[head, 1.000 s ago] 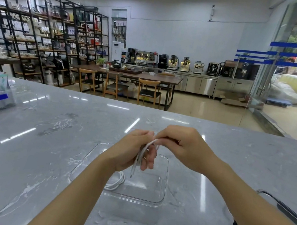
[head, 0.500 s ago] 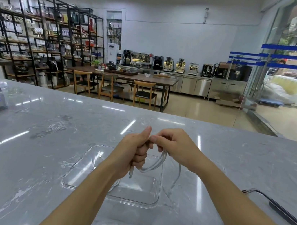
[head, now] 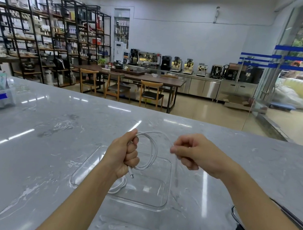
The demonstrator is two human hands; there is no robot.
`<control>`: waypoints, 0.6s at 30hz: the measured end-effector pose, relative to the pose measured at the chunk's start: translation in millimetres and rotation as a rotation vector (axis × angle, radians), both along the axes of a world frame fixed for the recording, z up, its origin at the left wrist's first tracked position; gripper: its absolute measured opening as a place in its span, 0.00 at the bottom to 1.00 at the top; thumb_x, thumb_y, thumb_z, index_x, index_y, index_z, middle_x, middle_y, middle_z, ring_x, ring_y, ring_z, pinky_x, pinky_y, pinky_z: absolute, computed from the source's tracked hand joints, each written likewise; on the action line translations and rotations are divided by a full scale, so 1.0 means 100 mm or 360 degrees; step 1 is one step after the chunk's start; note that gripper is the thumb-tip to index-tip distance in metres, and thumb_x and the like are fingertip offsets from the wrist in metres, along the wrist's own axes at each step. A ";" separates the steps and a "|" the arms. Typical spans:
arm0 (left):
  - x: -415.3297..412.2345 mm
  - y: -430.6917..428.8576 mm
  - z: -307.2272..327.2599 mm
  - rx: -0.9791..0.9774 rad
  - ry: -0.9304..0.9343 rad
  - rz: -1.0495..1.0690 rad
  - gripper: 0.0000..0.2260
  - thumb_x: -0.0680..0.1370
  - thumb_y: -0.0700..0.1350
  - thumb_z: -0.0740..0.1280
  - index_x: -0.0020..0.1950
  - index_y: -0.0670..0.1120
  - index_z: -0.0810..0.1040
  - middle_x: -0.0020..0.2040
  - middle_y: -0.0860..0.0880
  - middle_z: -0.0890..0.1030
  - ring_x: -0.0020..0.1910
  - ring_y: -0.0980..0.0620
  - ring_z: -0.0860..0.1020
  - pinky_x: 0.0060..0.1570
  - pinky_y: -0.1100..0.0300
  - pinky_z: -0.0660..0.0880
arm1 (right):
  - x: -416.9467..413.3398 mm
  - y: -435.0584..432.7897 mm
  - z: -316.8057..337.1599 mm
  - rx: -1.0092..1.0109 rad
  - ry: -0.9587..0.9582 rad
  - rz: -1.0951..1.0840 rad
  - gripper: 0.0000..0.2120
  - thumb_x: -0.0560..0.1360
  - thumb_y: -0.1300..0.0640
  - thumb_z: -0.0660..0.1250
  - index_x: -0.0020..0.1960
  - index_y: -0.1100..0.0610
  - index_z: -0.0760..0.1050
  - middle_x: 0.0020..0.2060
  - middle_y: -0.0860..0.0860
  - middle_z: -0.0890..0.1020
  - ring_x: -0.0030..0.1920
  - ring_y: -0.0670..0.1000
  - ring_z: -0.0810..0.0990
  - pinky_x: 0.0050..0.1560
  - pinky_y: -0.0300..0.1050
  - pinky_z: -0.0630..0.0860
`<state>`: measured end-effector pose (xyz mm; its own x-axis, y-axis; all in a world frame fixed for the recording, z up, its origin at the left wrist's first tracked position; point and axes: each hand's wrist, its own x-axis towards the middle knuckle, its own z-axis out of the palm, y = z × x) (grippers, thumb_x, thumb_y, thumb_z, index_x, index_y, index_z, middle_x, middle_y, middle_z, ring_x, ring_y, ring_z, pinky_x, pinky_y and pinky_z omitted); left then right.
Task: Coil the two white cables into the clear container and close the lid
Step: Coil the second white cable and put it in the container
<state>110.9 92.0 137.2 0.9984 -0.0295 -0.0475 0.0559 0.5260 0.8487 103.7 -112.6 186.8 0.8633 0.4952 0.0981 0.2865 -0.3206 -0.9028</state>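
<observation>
Cable (head: 151, 149) held in loops above the container (head: 162, 203). Left hand (head: 124, 155) fisted around the loops, plug end hanging below the fist. Right hand (head: 195, 155) pinches the cable's free run, its tail drooping. Second cable (head: 118, 186) coiled in the container's left part, on the counter (head: 47, 139). No legible writing.

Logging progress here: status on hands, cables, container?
Left hand fisted on cable coil. Right hand pinching its free end. Other cable already in open container. Nothing blocking.
</observation>
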 end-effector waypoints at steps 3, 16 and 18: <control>0.00 -0.05 -0.03 0.0001 0.0020 -0.0043 0.17 0.80 0.48 0.58 0.31 0.45 0.67 0.15 0.55 0.57 0.12 0.60 0.54 0.16 0.71 0.51 | -0.02 0.11 0.07 0.0484 -0.0008 -0.0024 0.06 0.74 0.67 0.64 0.38 0.64 0.73 0.25 0.54 0.76 0.23 0.50 0.77 0.22 0.39 0.75; 0.00 -0.21 -0.07 -0.0052 0.0084 -0.0279 0.17 0.80 0.47 0.58 0.31 0.44 0.67 0.14 0.55 0.58 0.11 0.60 0.55 0.15 0.72 0.52 | 0.13 0.26 -0.41 0.0138 -0.0273 -0.0388 0.11 0.68 0.67 0.69 0.41 0.55 0.69 0.39 0.52 0.73 0.37 0.49 0.72 0.38 0.40 0.69; 0.00 -0.26 -0.07 -0.0092 0.0105 -0.0345 0.18 0.80 0.47 0.57 0.30 0.44 0.66 0.14 0.55 0.58 0.11 0.60 0.55 0.14 0.73 0.52 | 0.16 0.26 -0.46 0.0326 -0.0044 -0.0242 0.13 0.66 0.66 0.64 0.47 0.55 0.68 0.47 0.55 0.77 0.48 0.51 0.78 0.41 0.39 0.71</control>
